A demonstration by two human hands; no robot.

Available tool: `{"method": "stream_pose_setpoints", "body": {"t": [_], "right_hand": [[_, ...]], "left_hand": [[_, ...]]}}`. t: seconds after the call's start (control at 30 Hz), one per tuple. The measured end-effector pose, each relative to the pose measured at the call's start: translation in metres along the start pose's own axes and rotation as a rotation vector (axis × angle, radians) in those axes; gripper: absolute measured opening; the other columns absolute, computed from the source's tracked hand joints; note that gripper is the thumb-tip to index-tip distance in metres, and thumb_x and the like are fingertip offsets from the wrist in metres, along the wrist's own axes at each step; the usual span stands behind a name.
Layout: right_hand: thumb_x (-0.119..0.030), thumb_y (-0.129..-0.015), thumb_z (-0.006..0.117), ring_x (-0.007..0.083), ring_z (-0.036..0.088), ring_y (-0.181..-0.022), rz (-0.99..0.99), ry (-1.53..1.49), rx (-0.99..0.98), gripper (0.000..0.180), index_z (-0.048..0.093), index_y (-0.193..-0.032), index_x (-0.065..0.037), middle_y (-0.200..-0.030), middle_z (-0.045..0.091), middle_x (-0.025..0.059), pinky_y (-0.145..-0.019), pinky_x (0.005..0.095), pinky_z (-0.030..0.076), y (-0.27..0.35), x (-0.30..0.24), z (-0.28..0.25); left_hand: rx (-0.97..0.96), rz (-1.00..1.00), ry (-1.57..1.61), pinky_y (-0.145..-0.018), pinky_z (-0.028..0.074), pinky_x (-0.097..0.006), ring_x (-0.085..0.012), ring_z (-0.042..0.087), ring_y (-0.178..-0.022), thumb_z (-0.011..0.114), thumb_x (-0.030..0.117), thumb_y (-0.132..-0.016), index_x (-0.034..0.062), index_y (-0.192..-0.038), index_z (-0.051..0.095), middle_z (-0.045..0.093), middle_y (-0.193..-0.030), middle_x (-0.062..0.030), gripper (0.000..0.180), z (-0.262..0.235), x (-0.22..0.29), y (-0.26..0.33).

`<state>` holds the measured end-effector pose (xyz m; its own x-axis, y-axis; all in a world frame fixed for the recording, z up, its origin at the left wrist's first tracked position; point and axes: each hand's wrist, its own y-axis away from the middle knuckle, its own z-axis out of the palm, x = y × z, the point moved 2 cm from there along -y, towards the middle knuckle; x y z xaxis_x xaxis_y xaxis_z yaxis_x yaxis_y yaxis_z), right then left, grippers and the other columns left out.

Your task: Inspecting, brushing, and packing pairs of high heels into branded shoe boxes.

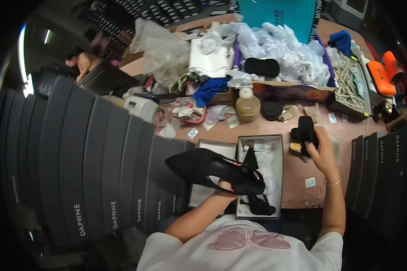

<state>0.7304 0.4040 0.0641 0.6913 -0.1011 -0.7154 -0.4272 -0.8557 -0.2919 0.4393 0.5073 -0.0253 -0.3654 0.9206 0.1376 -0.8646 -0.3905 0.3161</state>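
My left hand (224, 185) holds a black pointed slingback shoe (203, 166) by its heel end, toe pointing left, over an open shoe box (278, 149) lined with white paper. A second black shoe (257, 204) lies inside that box near its front end. My right hand (319, 147) is raised to the right of the box and grips a black brush-like tool (304, 133) with a tan underside. The box lid (212, 147) lies just left of the box, partly hidden by the held shoe.
Rows of dark shoe boxes (99, 171) stand on the left and more (380, 167) on the right. The pinkish table (298, 174) holds a tan jar (247, 106), a black round pad (272, 108), crumpled white paper (285, 54), a blue cloth (210, 90), orange tools (380, 77). Another person (83, 63) is far left.
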Motion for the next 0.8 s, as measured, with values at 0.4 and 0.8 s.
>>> {"method": "stream_pose_setpoints", "body": {"t": [0.4,0.8], "right_hand": [[-0.022,-0.071,0.058,0.0196,0.052,-0.096,-0.850,0.222,-0.292,0.025,0.063,-0.091,-0.009,-0.102,0.057,0.0047,-0.079,0.0335,0.039,0.095,-0.218,0.171],[-0.021,-0.075,0.060,0.0228,0.054,-0.088,-0.537,0.563,-0.711,0.015,0.070,-0.069,-0.012,-0.081,0.060,0.0039,-0.073,0.0355,0.041,0.205,-0.175,0.113]], "left_hand": [[0.256,0.251,-0.084,-0.098,0.045,-0.037,-0.0201,0.056,-0.110,0.049,0.033,-0.095,0.0122,-0.120,0.053,0.059,-0.115,-0.0065,0.033,-0.026,-0.024,0.103],[0.107,0.388,-0.852,-0.073,0.055,-0.034,-0.0180,0.064,-0.082,0.046,0.033,-0.099,0.0053,-0.096,0.061,0.064,-0.093,-0.0104,0.032,-0.074,0.011,0.113]]}}
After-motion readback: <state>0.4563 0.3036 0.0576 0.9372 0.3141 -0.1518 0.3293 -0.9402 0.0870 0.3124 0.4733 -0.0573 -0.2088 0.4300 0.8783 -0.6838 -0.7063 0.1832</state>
